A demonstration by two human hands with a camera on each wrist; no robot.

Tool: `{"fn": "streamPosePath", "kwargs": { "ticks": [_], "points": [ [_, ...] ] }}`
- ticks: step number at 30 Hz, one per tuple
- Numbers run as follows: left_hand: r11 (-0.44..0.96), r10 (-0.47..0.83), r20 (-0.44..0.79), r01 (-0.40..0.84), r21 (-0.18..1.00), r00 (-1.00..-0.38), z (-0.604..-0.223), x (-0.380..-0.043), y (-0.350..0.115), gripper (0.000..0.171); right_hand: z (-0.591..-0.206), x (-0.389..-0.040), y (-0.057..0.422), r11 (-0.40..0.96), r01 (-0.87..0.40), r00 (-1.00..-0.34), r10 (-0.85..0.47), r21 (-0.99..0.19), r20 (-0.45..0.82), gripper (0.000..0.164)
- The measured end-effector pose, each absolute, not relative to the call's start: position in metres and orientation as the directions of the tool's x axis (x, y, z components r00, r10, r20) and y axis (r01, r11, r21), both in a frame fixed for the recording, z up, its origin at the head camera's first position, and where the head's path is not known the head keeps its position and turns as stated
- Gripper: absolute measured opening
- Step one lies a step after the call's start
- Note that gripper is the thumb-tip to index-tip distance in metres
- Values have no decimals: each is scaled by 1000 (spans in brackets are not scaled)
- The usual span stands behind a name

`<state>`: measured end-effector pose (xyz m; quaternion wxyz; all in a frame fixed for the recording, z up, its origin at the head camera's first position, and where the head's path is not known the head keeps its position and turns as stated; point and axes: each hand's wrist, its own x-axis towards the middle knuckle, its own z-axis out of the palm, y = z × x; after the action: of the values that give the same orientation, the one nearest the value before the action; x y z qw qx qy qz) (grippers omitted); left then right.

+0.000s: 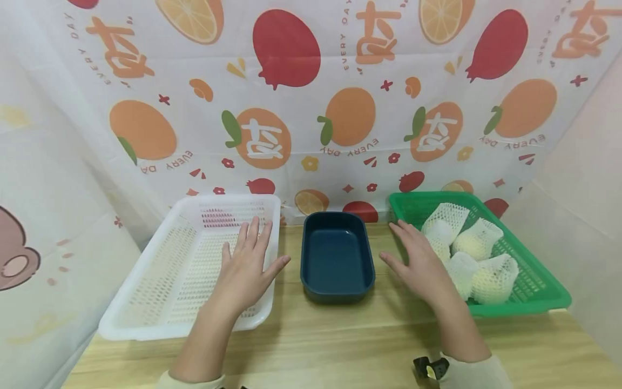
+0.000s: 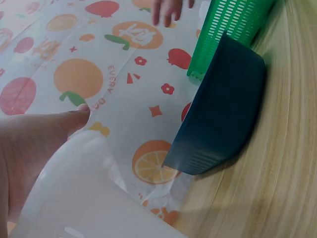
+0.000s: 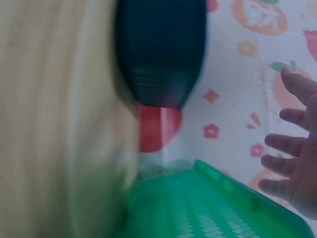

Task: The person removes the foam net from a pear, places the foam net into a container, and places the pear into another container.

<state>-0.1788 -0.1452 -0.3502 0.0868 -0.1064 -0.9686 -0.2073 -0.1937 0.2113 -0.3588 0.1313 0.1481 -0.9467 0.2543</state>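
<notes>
My left hand (image 1: 245, 274) hovers over the right side of a white plastic basket (image 1: 194, 270), fingers spread and holding nothing. My right hand (image 1: 421, 263) is held with straight fingers beside the left edge of a green plastic basket (image 1: 534, 292), and nothing is in it. Inside the green basket lie several pale round items in white foam netting (image 1: 494, 278); their kind cannot be told. Between the hands stands a dark blue rectangular container (image 1: 337, 259), with nothing visible inside. In the right wrist view the right hand (image 3: 297, 148) has its fingers apart.
All three containers stand on a light wood-grain table (image 1: 320, 346). Behind them hangs a white cloth (image 1: 311, 135) printed with fruit, close to their far edges. A small black device (image 1: 431, 368) sits at the right wrist.
</notes>
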Motion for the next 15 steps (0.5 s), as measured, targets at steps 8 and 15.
{"fn": "streamPosePath", "kwargs": {
  "ticks": [8,15],
  "points": [
    [861,204,241,291,417,-949,-343,-175,-135,83,-335,-181,265,801,-287,-921,-79,-525,383,57],
    [835,276,339,399,378,-899,-345,-170,-120,77,-331,-177,296,833,-165,-970,-41,-528,238,65]
  ]
}}
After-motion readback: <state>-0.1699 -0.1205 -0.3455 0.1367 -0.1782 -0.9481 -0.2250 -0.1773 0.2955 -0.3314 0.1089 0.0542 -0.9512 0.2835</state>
